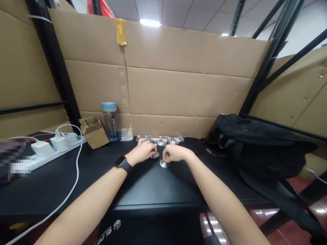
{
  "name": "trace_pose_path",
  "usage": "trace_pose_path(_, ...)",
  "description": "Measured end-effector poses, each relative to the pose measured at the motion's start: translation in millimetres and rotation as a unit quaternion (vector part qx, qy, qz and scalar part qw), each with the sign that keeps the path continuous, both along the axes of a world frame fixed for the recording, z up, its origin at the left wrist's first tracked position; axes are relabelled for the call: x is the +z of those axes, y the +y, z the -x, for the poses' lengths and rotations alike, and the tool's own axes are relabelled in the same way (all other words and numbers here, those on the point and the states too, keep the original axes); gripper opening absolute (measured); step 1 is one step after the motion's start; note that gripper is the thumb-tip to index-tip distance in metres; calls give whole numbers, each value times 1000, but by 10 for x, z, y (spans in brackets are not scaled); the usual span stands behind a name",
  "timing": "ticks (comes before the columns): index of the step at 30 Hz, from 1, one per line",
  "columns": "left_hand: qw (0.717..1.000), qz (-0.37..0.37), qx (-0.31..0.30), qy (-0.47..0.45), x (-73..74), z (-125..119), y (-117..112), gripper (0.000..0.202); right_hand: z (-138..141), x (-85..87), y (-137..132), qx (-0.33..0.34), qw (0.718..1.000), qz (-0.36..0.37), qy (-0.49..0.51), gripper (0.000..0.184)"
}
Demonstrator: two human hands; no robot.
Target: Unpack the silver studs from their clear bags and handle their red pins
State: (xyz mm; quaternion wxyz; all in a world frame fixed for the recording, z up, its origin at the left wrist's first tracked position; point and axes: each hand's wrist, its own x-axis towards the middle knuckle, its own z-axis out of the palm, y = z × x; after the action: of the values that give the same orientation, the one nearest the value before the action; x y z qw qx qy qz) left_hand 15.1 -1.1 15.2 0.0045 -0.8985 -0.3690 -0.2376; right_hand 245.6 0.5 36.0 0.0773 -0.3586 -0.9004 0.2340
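My left hand, with a dark watch on its wrist, has its fingers pinched at a small round silver metal disc on the black tabletop. A bit of red shows by those fingertips. To the right and slightly nearer, my right hand pinches down on a second silver metal disc, its fingers covering the upper part. Just beyond both hands lie several clear plastic packets with shiny and red contents.
On the left stand a blue-lidded bottle, an opened cardboard box and a white power strip with a trailing cable. A black bag fills the right side. A cardboard wall closes off the back.
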Motion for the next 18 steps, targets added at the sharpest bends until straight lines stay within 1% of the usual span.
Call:
trace_pose_path(2,1000,8,5,-6,43,26,-2,13,9,2,-6,6,999,-29,-14,15)
trace_pose_path(3,1000,13,6,-9,68,45,1,13,18,7,-7,-1,999,-54,-5,16)
trace_pose_path(5,1000,14,15,-21,115,96,17,13,41,30,-1,-46,989,-124,59,16)
trace_pose_path(7,998,9,37,-47,153,157,49,13,61,67,14,-111,962,-189,161,13)
trace_pose_path(9,994,14,59,-86,178,216,91,16,68,105,32,-163,931,-215,247,9)
trace_pose_path(10,991,23,65,-111,187,241,113,18,68,121,40,-178,919,-216,277,9)
trace_pose_path(12,982,46,62,-170,203,274,151,24,63,141,52,-191,906,-204,317,11)
trace_pose_path(15,964,76,39,-253,218,279,185,31,70,135,66,-187,901,-171,354,14)
trace_pose_path(18,949,97,21,-300,209,246,201,34,113,89,82,-177,897,-140,380,17)
